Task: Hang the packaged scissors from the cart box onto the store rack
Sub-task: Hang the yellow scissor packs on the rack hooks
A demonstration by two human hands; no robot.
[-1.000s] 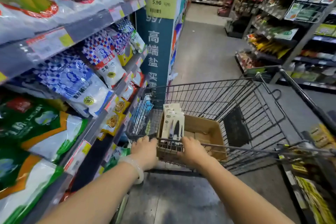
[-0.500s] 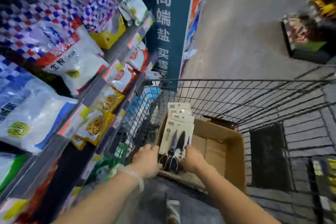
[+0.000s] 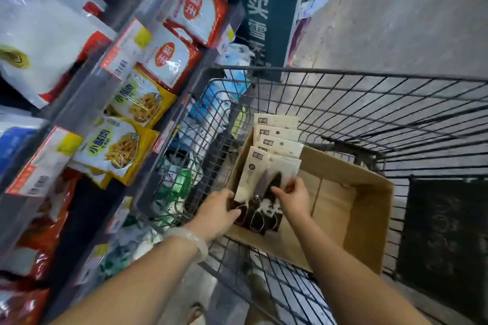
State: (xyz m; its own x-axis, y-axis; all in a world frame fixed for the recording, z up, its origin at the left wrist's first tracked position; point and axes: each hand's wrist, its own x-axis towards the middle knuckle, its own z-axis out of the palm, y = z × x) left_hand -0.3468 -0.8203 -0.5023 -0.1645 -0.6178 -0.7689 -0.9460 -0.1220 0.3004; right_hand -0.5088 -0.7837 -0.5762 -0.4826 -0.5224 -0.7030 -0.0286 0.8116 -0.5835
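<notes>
A brown cardboard box sits in the wire shopping cart. Several packaged scissors stand in a row at the box's left end, cream cards with dark-handled scissors. The front packaged scissors leans toward me. My left hand grips its lower left edge by the handles. My right hand pinches its right side, fingers on the card over the blades. The back packages stand untouched behind it.
Store shelves with bagged food and price tags run close along the cart's left side. A dark teal sign panel stands ahead of the cart. Grey floor stretches beyond. A black mat lies in the cart's right part.
My view has tilted down and closer to the cart. Both hands left the cart's handle bar and now hold the front scissors package in the box.
</notes>
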